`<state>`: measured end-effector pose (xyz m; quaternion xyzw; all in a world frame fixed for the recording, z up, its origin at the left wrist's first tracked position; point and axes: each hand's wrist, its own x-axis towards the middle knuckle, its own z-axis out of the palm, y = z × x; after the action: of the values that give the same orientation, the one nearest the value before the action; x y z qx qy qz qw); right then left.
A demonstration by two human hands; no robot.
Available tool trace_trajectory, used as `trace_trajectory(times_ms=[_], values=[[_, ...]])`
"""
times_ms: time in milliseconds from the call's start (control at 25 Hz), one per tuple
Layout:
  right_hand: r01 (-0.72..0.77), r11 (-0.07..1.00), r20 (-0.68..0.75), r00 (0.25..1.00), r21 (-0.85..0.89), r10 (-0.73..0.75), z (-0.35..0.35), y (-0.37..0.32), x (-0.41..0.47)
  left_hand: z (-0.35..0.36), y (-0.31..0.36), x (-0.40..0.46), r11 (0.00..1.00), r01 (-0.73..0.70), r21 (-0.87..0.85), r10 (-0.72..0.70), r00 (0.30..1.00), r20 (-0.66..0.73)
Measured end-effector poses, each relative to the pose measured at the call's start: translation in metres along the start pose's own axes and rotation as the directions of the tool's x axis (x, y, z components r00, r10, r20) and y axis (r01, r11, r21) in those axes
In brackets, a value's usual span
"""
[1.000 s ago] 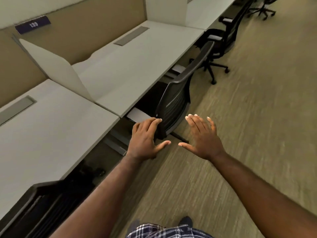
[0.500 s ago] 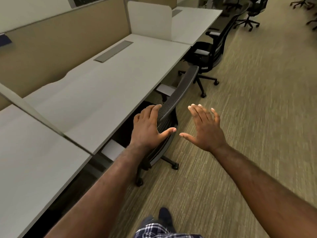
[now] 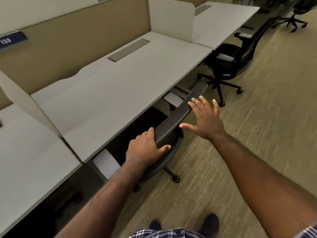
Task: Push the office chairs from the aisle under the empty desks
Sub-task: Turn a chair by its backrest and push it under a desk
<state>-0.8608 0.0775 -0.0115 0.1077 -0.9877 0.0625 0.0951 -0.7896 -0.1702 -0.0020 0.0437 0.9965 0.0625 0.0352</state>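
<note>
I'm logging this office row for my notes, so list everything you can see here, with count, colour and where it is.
Near chair: one, black mesh back, seat tucked under the middle desk.
Second chair: one, black, at the next desk along.
Far chair: one, black, out in the aisle, top right.
Desks: three, pale grey, in a row on the left.
Dividers: two, white, between desks.
Partition wall: one, tan, behind the desks.
Number sign: one, blue, on the partition.
Carpet: beige, right.
Shoes: two, dark, bottom edge.
Left hand: grips the near chair's backrest.
Right hand: open, fingertips on the backrest top.
</note>
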Motion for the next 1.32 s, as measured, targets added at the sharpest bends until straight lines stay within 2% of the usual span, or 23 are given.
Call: trace_trajectory(times_ms=[80,200,400,480,720,960,1320], values=[[0.108,0.994,0.032,0.994,0.011,-0.109,0.005,0.02,0.023,-0.001,0.014,0.002,0.991,0.135,0.016,-0.135,0.991,-0.021],[0.311,0.95,0.059,0.948,0.026,-0.312,0.008,0.043,0.054,0.0,0.034,0.003,0.955,0.293,0.05,-0.285,0.951,-0.122],[0.515,0.857,0.141,0.848,0.012,-0.512,-0.005,0.051,0.109,-0.006,0.047,0.006,0.913,0.408,-0.011,-0.402,0.893,-0.2],[0.533,0.846,0.138,0.837,0.02,-0.53,-0.006,0.053,0.12,-0.011,0.048,0.014,0.902,0.431,-0.017,-0.425,0.881,-0.208],[0.555,0.827,0.004,0.83,0.095,-0.557,0.005,0.07,0.14,-0.022,0.043,0.043,0.889,0.456,0.039,-0.438,0.873,-0.214],[0.548,0.831,-0.077,0.836,0.092,-0.543,0.017,0.085,0.166,-0.016,0.042,0.075,0.903,0.421,0.086,-0.388,0.884,-0.262],[0.544,0.837,-0.065,0.839,0.054,-0.541,0.025,0.113,0.217,-0.015,0.052,0.133,0.917,0.396,0.047,-0.366,0.884,-0.292]])
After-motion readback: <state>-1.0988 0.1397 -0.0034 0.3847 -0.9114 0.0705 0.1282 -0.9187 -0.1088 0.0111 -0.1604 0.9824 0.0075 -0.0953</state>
